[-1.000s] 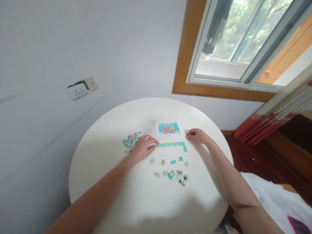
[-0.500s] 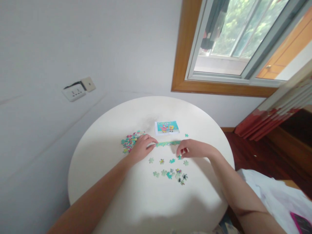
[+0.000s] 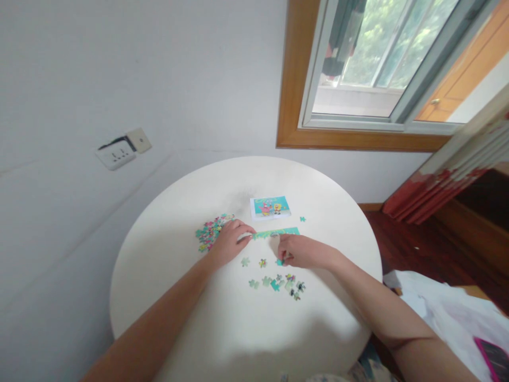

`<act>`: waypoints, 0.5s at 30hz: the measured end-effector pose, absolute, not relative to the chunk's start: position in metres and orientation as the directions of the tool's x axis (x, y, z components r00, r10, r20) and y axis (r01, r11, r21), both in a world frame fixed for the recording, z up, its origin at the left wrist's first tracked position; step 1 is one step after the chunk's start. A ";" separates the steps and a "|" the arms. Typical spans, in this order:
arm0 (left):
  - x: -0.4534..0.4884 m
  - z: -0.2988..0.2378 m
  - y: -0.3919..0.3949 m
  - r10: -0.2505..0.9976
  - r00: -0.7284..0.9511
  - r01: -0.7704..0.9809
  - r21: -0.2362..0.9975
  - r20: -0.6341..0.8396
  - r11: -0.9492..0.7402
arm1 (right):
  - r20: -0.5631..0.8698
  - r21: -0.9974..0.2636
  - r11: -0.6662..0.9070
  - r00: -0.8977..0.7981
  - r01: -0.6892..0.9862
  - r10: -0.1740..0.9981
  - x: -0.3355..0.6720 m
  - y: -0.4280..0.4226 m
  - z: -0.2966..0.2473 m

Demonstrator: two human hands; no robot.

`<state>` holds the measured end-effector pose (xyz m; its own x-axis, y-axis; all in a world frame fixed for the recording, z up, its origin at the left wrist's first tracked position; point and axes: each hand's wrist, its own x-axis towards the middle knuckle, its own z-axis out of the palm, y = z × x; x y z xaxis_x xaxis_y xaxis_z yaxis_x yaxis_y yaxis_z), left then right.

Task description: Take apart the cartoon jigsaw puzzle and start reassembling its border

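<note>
A narrow joined puzzle strip [image 3: 284, 231], green and teal, lies across the middle of the white table. My left hand [image 3: 231, 240] rests at its left end, thumb and forefinger closed on it. Just below the strip, my right hand [image 3: 296, 251] is bent down with its fingertips pinched on a teal puzzle piece [image 3: 280, 262], partly covered by the fingers. To its left lie a yellow patterned piece [image 3: 263, 262] and a pale green piece [image 3: 245, 262]. A heap of mixed pieces [image 3: 209, 232] sits beside and partly behind my left hand.
Behind the strip stands a picture box [image 3: 271, 207] with cartoon figures. One teal piece [image 3: 303, 219] lies right of it. Nearer me is a row of loose pieces [image 3: 275, 285]. The round table [image 3: 167, 297] meets a wall with a socket [image 3: 116, 154]; white cloth [image 3: 437, 313] lies at right.
My right hand has moved left and slightly down, from the piece at the strip's right end to another teal piece. My left hand stays at the strip's left end. The view has shifted slightly.
</note>
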<state>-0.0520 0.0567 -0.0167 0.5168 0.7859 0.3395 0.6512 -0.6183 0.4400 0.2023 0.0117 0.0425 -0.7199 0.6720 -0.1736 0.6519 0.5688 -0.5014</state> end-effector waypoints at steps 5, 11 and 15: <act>-0.052 -0.016 0.056 0.787 0.518 0.655 0.436 0.336 -0.617 | -0.184 -0.533 0.542 -0.714 0.650 0.675 0.202 0.010 0.045; -0.052 -0.017 0.056 0.784 0.517 0.652 0.436 0.344 -0.621 | -0.157 -0.563 0.534 -0.717 0.630 0.680 0.200 0.013 0.037; -0.052 -0.018 0.056 0.784 0.514 0.649 0.439 0.349 -0.621 | -0.112 -0.606 0.501 -0.690 0.617 0.715 0.197 0.016 0.033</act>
